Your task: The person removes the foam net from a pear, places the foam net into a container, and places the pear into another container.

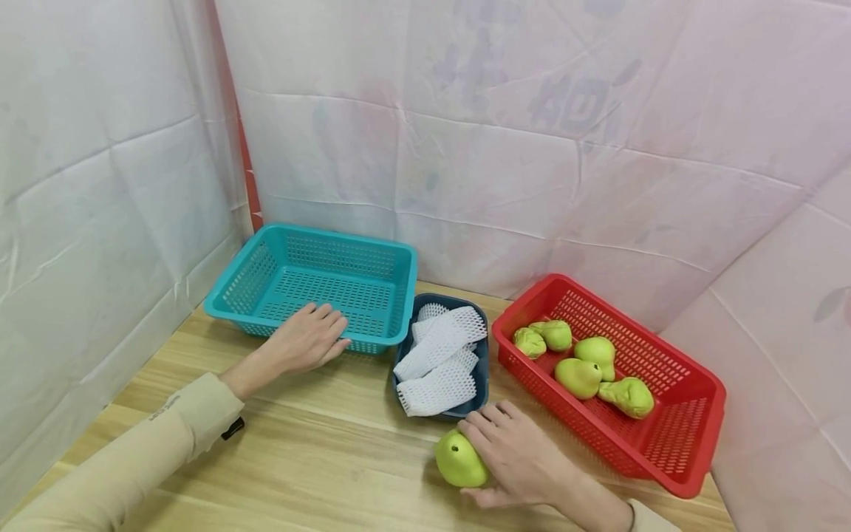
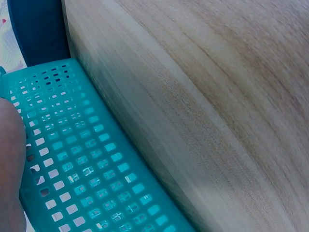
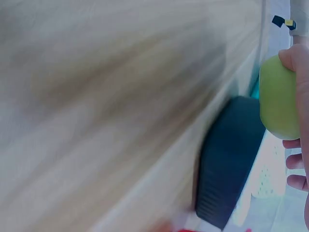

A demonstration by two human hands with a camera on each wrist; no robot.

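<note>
My right hand [image 1: 515,454] grips a green pear [image 1: 460,458] above the wooden table, just in front of the dark blue tray. In the right wrist view the pear [image 3: 279,99] shows with the thumb on one side and fingers on the other. My left hand [image 1: 302,341] is at the near rim of the teal basket [image 1: 309,240], fingers loosely extended, holding nothing; whether it touches the rim I cannot tell. Several white foam net sleeves [image 1: 442,347] lie piled in the dark blue tray [image 1: 484,369]. Several more green pears [image 1: 578,377] lie in the red basket [image 1: 708,436].
The teal basket stands at the back left, the red one at the right, the blue tray between them. Hanging white sheets [image 1: 465,162] enclose the back and sides. A small black object [image 1: 233,428] shows beside the left cuff over the wooden table [image 1: 319,458].
</note>
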